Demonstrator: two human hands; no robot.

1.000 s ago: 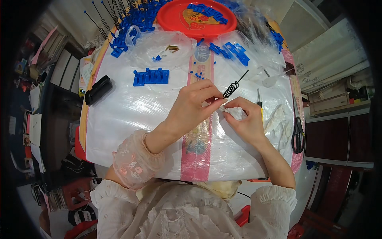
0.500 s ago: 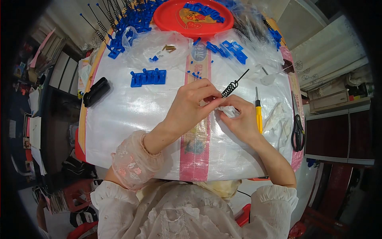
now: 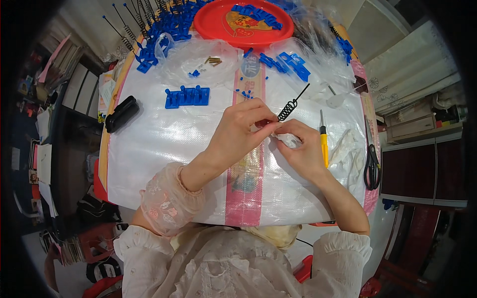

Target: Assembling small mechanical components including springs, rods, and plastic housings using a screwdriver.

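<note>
My left hand (image 3: 241,126) is closed in a pinch at the lower end of a black coil spring (image 3: 287,110), whose straight thin tip points up and to the right. Its fingertips meet those of my right hand (image 3: 305,154), which is curled around a crumpled white piece of tissue or cloth (image 3: 289,140). What sits between the touching fingertips is hidden. Ahead of my hands lie several tiny blue bits (image 3: 246,94). Farther left is a row of blue plastic parts (image 3: 187,97).
A yellow-handled screwdriver (image 3: 324,144) and black-handled scissors (image 3: 371,171) lie at the right. A black case (image 3: 122,114) is at the left edge. A red tray (image 3: 208,29), clear plastic bags (image 3: 174,62) with brass pieces (image 3: 213,61), and piled blue parts with springs (image 3: 169,30) fill the back.
Almost nothing differs. The spring's tip has tilted very slightly to the left, while both hands keep the same hold; the whole view has shifted a little.
</note>
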